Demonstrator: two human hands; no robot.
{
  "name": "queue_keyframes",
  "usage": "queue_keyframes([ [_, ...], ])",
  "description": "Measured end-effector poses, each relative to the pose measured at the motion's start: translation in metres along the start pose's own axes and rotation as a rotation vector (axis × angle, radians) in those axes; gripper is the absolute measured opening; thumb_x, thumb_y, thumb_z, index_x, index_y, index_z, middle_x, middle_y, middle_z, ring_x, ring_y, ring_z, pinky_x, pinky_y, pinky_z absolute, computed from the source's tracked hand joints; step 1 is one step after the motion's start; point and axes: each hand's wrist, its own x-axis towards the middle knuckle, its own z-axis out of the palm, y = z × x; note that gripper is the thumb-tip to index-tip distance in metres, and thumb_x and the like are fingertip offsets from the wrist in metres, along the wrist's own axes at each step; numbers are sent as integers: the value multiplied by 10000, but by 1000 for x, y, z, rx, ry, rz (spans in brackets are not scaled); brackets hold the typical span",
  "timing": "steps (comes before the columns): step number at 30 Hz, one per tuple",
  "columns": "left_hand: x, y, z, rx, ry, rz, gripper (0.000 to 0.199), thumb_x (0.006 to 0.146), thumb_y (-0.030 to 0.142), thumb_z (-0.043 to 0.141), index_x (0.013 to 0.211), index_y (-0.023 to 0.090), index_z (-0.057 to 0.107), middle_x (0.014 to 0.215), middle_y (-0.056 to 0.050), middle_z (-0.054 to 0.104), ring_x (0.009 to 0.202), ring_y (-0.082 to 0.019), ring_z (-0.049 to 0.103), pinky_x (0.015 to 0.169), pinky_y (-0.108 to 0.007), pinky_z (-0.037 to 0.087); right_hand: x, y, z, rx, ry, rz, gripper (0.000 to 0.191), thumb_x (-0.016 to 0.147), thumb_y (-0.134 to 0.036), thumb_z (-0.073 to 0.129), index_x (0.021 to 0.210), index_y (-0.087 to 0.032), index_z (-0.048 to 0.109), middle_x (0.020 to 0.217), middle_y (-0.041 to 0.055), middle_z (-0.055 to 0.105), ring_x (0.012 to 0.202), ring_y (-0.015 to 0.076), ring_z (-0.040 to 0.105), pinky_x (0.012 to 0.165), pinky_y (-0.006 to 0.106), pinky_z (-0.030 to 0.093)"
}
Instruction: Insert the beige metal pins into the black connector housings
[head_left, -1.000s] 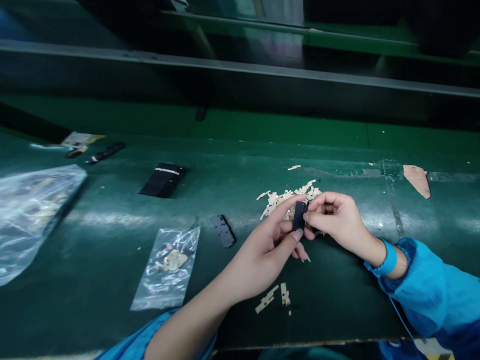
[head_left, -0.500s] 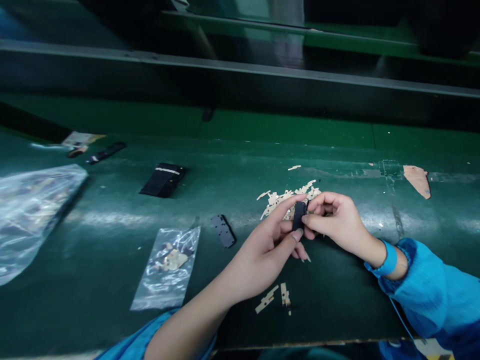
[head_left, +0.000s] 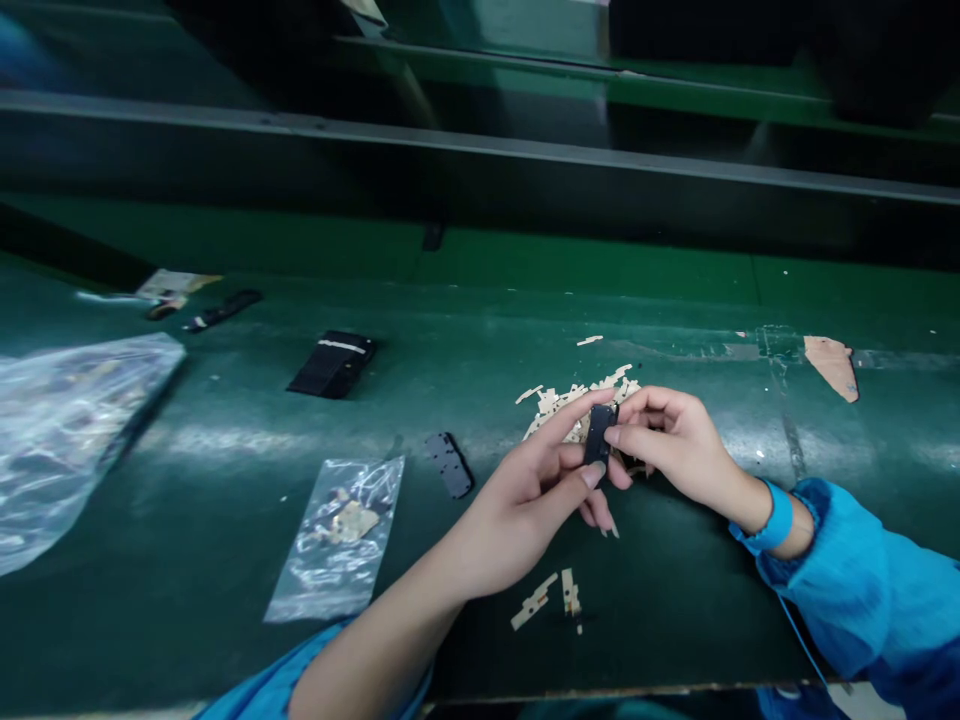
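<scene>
A small black plate is held upright between both hands, right of centre. My left hand grips its lower end, with the thumb on its near face and the fingers behind it. The thumb and fingertips of my right hand pinch the plate's right edge; anything else between them is too small to tell. Behind the hands lies a pile of thin beige pieces, partly covered by my fingers. A similar dark plate with small holes lies left of my left hand.
Two beige strips lie near the front edge. To the left are a small clear bag of parts, a black pouch, a dark strip and a large plastic bag. A pinkish piece rests at the right.
The view has shifted slightly. Both hands keep nearly the same hold on the black plate, and the fingers below it have moved a little.
</scene>
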Motion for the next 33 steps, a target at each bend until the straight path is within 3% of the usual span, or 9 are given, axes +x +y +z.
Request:
queue_keyframes([
  [5, 0, -1, -4, -20, -31, 6, 639, 1023, 226, 621, 1619, 240, 391, 923, -31, 730, 669, -162, 736, 699, -319, 584, -2, -3, -1, -30, 15, -25, 269, 845, -382, 782, 693, -192, 666, 540, -42, 601, 492, 95, 487, 492, 244, 392],
  [11, 0, -4, -1, 63, 25, 19, 649, 1030, 177, 580, 1639, 254, 370, 850, -5, 712, 693, -169, 735, 714, -318, 566, -5, 2, 1, -57, -77, -13, 313, 785, -397, 867, 721, -204, 628, 561, -28, 668, 522, 126, 591, 543, 258, 437],
  [19, 1, -6, -5, 50, 9, 9, 654, 1025, 218, 613, 1633, 254, 372, 911, -26, 733, 704, -173, 741, 706, -310, 562, -2, -2, -3, -53, -145, 6, 310, 793, -394, 863, 716, -197, 636, 572, -23, 678, 534, 127, 588, 583, 269, 438],
  [28, 6, -8, -6, 9, 54, -21, 580, 1059, 411, 607, 1591, 223, 469, 835, -19, 724, 655, -171, 739, 641, -285, 571, -2, 6, -6, -91, -127, -72, 350, 881, -481, 780, 718, -189, 676, 639, 3, 666, 599, 144, 572, 625, 299, 494],
  [33, 7, -11, -6, -125, 2, -78, 638, 1052, 453, 609, 1618, 209, 443, 662, 48, 598, 458, -102, 561, 511, -238, 497, 0, 6, -9, -146, -98, -139, 352, 821, -491, 843, 689, -198, 699, 706, 9, 651, 642, 148, 565, 611, 290, 473],
])
